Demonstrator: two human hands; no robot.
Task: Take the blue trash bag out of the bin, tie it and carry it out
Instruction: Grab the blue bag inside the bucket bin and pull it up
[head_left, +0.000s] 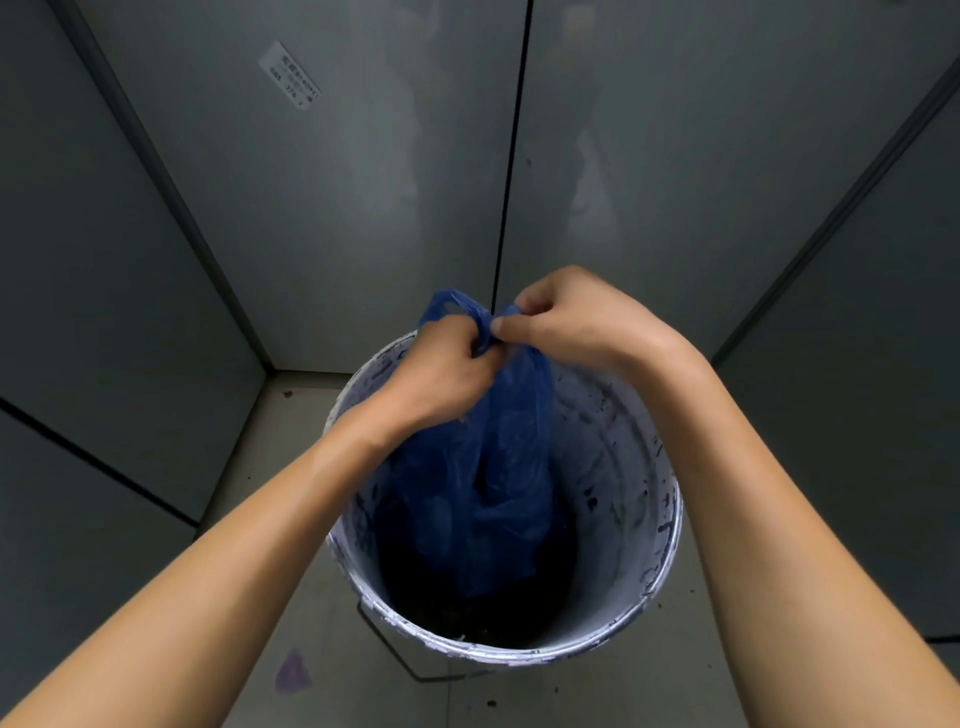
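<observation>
A blue trash bag (498, 483) hangs inside a white, paint-stained bucket-like bin (631, 441) standing on the floor. The bag's body is down in the bin; its gathered top and handles rise above the far rim. My left hand (441, 374) grips one bunched handle just above the rim. My right hand (576, 317) pinches the other handle right beside it, thumb against the plastic. The two hands touch at the bag's neck. A blue loop (447, 306) sticks up behind my left hand. The bin's bottom is dark with debris.
Grey metal elevator-like walls close in on the left, right and front, with a vertical door seam (511, 171) ahead and a white sticker (289, 75) upper left. The bin's wire handle (395, 649) lies on the speckled grey floor (291, 467). A purple scrap (293, 670) lies near left.
</observation>
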